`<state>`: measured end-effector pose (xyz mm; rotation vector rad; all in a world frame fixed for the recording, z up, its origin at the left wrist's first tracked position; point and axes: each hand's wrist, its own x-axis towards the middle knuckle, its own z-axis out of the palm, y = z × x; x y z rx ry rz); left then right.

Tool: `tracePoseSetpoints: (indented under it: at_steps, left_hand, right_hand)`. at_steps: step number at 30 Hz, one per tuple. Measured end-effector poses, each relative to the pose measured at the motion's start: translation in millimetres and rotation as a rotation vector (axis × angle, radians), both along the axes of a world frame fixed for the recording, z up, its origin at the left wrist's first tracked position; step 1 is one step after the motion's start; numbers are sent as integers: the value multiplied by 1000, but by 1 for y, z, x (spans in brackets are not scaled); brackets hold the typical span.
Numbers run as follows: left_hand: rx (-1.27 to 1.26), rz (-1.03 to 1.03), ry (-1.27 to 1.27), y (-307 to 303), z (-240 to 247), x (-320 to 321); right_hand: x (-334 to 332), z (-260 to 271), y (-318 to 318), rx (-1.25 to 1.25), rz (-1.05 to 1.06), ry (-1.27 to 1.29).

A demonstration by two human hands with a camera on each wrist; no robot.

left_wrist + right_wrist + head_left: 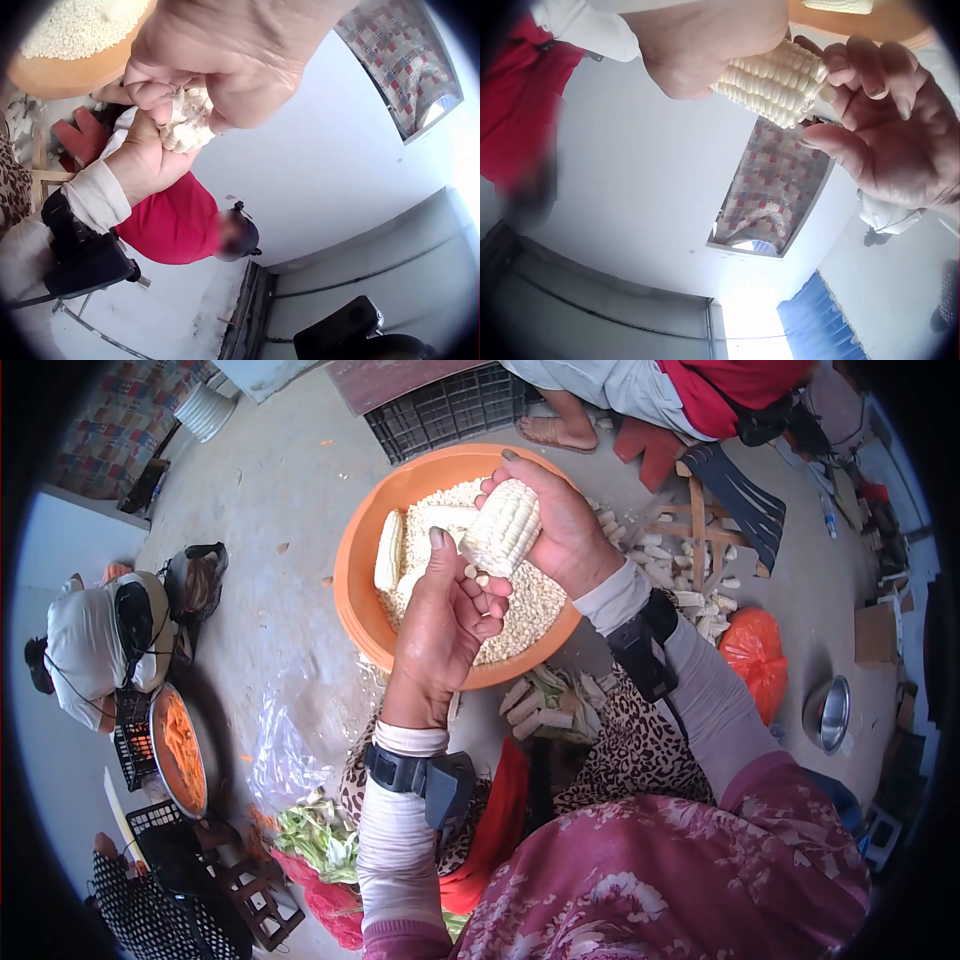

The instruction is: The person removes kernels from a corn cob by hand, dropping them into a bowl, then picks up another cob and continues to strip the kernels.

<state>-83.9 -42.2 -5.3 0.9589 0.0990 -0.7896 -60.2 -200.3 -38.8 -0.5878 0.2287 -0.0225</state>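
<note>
A cob of pale corn [503, 528] is gripped in the right hand [570, 525] above an orange basin [352, 575]. Loose kernels [535, 605] fill much of the basin, with whole cobs [389, 550] lying on them at the left. The left hand [440, 625] is at the cob's lower end, thumb raised and fingers bent, with a few loose kernels at its fingertips. In the right wrist view the left hand [900, 127] has its thumb and fingers around the end of the cob [772, 81]. The left wrist view shows the cob's end [187, 124] between both hands.
Stripped cobs [540, 710] and husks lie on the floor near the knees, with more cobs [660, 565] right of the basin. A black crate [445, 415] stands behind it. People sit nearby at top right and left. An orange bag [755, 660] and metal bowl [832, 715] are at right.
</note>
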Motion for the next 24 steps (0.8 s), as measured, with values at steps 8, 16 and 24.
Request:
tracePoseSetpoints:
  at_steps: [8,16,24]
  left_hand:
    - [118,-13,-58,-1,-12,3]
    - [165,-9,-119,0,-8,-1]
    - [7,-40,-115,6,-11,-1]
  right_hand:
    - [0,1,9,-96,-27,-42]
    - [0,-3,4,-34,53,-15]
    - [2,2,-1,130,80,-41]
